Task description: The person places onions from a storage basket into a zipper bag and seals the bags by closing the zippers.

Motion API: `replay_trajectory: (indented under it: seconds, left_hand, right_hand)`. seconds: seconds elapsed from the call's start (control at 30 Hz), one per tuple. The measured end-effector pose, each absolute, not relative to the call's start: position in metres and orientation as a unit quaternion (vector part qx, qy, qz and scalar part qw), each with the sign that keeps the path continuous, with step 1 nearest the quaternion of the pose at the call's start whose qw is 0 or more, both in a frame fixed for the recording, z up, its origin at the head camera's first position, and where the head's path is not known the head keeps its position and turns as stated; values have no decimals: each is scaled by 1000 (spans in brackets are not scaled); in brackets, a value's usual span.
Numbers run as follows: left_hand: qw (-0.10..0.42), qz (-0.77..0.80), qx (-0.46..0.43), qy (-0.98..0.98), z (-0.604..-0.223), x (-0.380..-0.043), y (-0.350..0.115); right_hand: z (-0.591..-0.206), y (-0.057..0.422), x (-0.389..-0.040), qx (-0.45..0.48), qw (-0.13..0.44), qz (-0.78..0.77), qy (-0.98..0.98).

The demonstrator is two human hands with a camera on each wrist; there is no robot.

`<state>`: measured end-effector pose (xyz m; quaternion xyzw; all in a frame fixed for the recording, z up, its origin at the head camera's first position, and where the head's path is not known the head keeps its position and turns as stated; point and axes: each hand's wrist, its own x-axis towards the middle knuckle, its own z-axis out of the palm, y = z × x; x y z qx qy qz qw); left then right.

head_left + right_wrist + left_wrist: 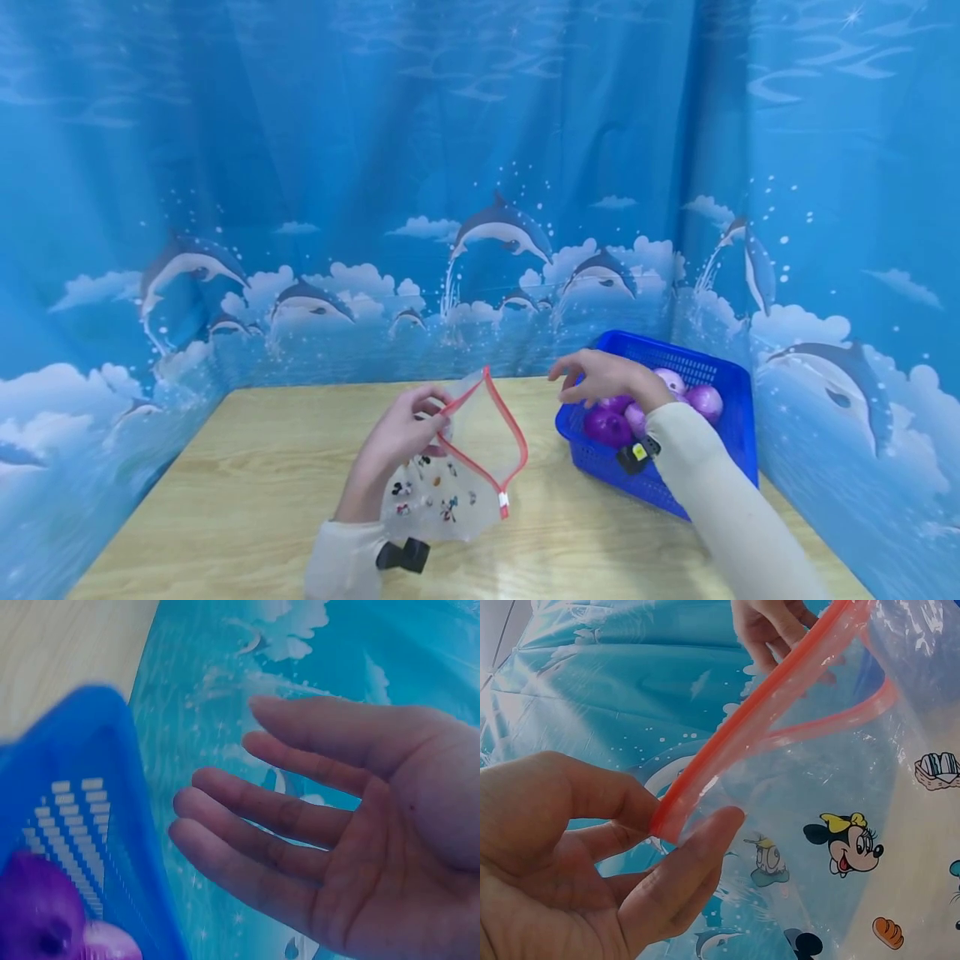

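A clear zip bag (431, 512) with a red zip edge and cartoon prints stands with its mouth spread wide. My left hand (401, 433) pinches that red edge between thumb and fingers, seen close up in the left wrist view. Over the left rim of a blue plastic basket (738, 400) hovers my right hand (603, 375), holding nothing. Its fingers are spread and loosely bent in the right wrist view. Several red onions (705, 403) lie in the basket, some hidden behind the right hand and forearm. No onion is visible inside the bag.
Both the bag and the basket stand on a light wooden table (262, 467), the basket at its right side. A blue curtain (360, 167) printed with dolphins closes off the back and sides. Each wrist carries a small black camera (405, 555).
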<state>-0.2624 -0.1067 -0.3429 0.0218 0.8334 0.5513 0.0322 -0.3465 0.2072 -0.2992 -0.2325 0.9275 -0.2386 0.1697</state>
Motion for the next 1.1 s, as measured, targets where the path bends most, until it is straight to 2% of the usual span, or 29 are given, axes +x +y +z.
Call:
replay_trajectory:
  seconds: [0.23,0.37,0.63,0.87,1.1]
  left_hand:
    - [31,556,17,831,-341,-261,-106]
    - [30,558,18,829,-340,-260,-106]
    - [29,559,25,828,-341,-260,-107]
    - [29,558,24,829,-340,-260,-110]
    - [11,550,11,835,-333,-257,-113]
  right_hand:
    - [-298,226,-356,-223,171,-180,943]
    - [-298,237,-358,-206,192,-154,947]
    - [-302,252,-364,-186,223,-149,945]
    - [-311,259,-373,-209,226,-143,941]
    - [-326,262,-380,-190,228,-158,942]
